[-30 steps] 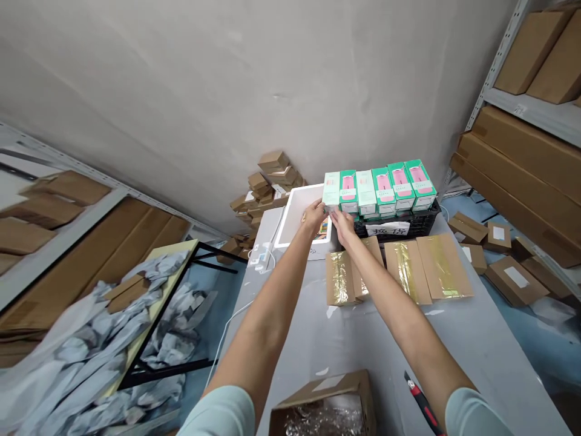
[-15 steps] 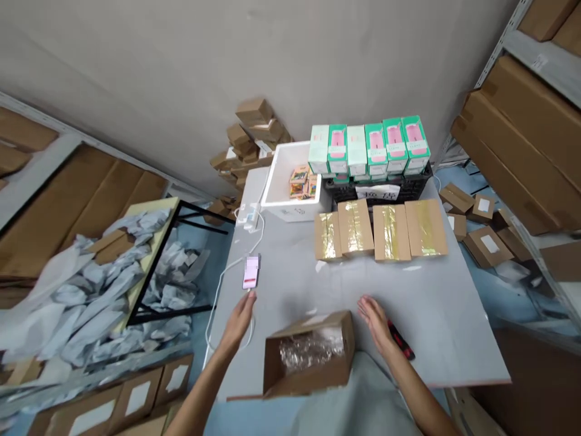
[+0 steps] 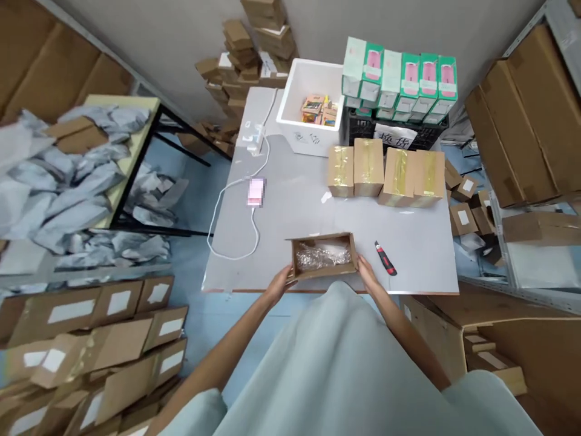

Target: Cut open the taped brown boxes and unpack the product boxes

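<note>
An open cardboard box (image 3: 323,274) sits at the front edge of the grey table, with crumpled clear plastic wrap (image 3: 318,255) inside. My left hand (image 3: 281,284) grips its left end, fingers partly hidden by the cardboard. At the opposite end, my right hand (image 3: 365,270) is closed on the box's right side. A red and black box cutter (image 3: 385,258) lies on the table just right of my right hand. Farther back on the left rests a phone (image 3: 256,192) plugged into a white cable (image 3: 258,233).
Taped cardboard boxes (image 3: 368,166) stand in a row behind. A white foam bin (image 3: 308,142) holds small colourful packs, beside a black crate (image 3: 361,128) with green and pink boxes (image 3: 411,79). Parcels fill the floor and a side table (image 3: 136,151) at left.
Both hands have moved from beside the open box onto its two ends and taken hold of it. The camera view has tilted further down.
</note>
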`<state>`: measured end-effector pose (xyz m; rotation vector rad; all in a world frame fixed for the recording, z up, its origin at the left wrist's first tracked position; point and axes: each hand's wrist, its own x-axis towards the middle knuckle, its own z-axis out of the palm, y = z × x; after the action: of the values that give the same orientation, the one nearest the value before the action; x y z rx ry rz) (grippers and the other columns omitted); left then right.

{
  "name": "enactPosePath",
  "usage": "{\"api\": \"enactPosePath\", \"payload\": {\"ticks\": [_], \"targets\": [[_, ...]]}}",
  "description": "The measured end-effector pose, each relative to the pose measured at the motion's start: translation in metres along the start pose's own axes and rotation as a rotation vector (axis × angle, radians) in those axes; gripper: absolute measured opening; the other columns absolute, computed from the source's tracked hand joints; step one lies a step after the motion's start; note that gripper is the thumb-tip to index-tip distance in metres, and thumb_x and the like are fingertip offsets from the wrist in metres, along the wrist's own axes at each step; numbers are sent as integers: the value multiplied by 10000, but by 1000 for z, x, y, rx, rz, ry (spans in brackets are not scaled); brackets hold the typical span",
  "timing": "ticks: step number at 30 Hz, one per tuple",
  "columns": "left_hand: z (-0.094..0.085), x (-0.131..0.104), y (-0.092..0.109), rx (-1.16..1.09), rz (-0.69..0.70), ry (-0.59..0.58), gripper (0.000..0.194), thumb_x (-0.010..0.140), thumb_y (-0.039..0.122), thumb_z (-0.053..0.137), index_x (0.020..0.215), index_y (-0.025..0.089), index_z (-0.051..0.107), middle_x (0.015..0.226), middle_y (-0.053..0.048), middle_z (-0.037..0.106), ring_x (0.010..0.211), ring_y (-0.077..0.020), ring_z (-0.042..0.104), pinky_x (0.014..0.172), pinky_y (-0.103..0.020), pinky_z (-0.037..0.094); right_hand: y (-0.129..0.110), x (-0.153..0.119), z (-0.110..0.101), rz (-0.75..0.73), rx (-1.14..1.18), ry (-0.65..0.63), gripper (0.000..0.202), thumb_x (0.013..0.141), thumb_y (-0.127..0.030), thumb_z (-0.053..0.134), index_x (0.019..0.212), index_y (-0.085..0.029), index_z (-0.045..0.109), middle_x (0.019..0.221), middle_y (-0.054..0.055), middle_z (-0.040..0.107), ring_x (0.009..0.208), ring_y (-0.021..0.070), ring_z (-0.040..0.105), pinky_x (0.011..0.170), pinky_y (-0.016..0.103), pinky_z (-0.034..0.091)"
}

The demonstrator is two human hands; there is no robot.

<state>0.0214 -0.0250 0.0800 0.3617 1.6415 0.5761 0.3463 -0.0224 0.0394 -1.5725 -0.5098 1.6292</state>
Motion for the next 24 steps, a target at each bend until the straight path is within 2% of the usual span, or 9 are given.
{"api": "enactPosePath", "payload": {"ticks": [2, 5, 9, 13, 18, 22, 24], "targets": [[-14, -6, -17, -61, 39, -29, 542, 1020, 657, 790, 1290, 187, 801, 1551, -200, 764, 1438, -342, 723, 1222, -482, 598, 4, -12, 4, 30, -56, -16, 573, 825, -696, 816, 1232, -294, 855, 1502, 111, 821, 1476, 337, 711, 1240, 542, 563], [-51, -23, -50, -157, 91, -19, 527, 1041, 639, 790, 1309, 186, 814, 1589, -197, 747, 1441, -342, 721, 1250, -497, 584, 14, -39, 20, 42, -108, -68, 667, 805, -696, 827, 1322, -276, 816, 1560, 95, 796, 1485, 337, 703, 1239, 527, 572], [-115, -63, -108, -278, 186, 53, 619, 990, 730, 822, 1274, 180, 834, 1523, -212, 784, 1428, -370, 732, 1257, -534, 583, 45, -78, 67, 25, -153, -187, 684, 806, -679, 851, 1343, -257, 804, 1474, 74, 839, 1382, 321, 757, 1192, 467, 601], [-182, -111, -175, -405, 251, 173, 744, 876, 846, 861, 1228, 191, 853, 1445, -203, 821, 1407, -395, 743, 1254, -565, 587, 91, -109, 138, 32, -223, -311, 688, 850, -671, 853, 1394, -254, 792, 1442, 57, 854, 1363, 310, 771, 1147, 435, 625], [-260, -159, -251, -604, 286, 375, 921, 750, 966, 857, 1273, 208, 861, 1498, -172, 808, 1445, -413, 714, 1246, -560, 596, 136, -144, 237, 48, -396, -513, 584, 927, -645, 852, 1404, -310, 819, 1569, 22, 804, 1516, 331, 699, 1166, 452, 626], [-311, -185, -305, -774, 281, 526, 909, 820, 953, 814, 1336, 206, 860, 1516, -180, 804, 1453, -420, 720, 1247, -562, 593, 165, -160, 323, 57, -558, -716, 589, 938, -653, 847, 1422, -321, 818, 1545, 31, 818, 1541, 350, 684, 1174, 499, 627], [-333, -193, -330, -852, 275, 580, 869, 893, 915, 778, 1387, 203, 844, 1551, -191, 785, 1459, -415, 726, 1246, -560, 594, 182, -164, 369, 75, -622, -768, 608, 921, -672, 846, 1417, -321, 813, 1508, 32, 835, 1510, 346, 706, 1167, 499, 628]]}}
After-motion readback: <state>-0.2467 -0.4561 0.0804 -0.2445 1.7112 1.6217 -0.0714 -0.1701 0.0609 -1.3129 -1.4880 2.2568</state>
